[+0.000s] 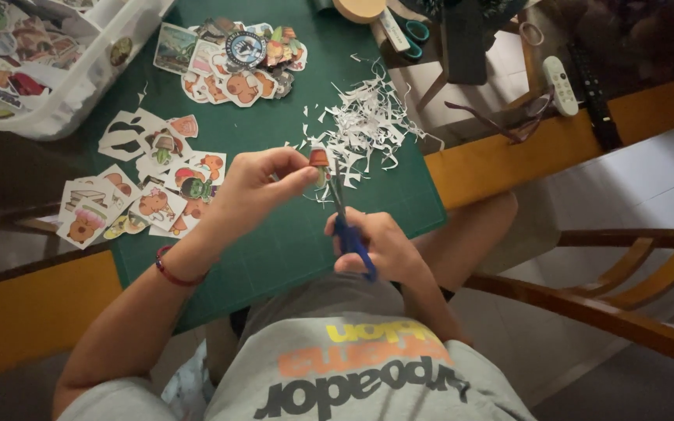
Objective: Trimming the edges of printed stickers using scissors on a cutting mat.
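Note:
My left hand [255, 187] pinches a small sticker cutout [319, 161] with an orange top, held above the green cutting mat [290, 234]. In my right hand [380, 249] are blue-handled scissors [346, 222], fingers through the loops, blades pointing up at the cutout's edge. A red bracelet sits on my left wrist. Uncut stickers [146, 195] lie on the mat to the left of my left hand.
A pile of white paper trimmings [364, 121] lies beyond the hands. Finished cutouts [235, 62] are heaped at the mat's far side. A clear tub of stickers [33, 62] stands at far left. A white remote [561, 84], glasses [512, 125] and teal scissors [413, 37] lie far right. A wooden chair [626, 288] is at my right.

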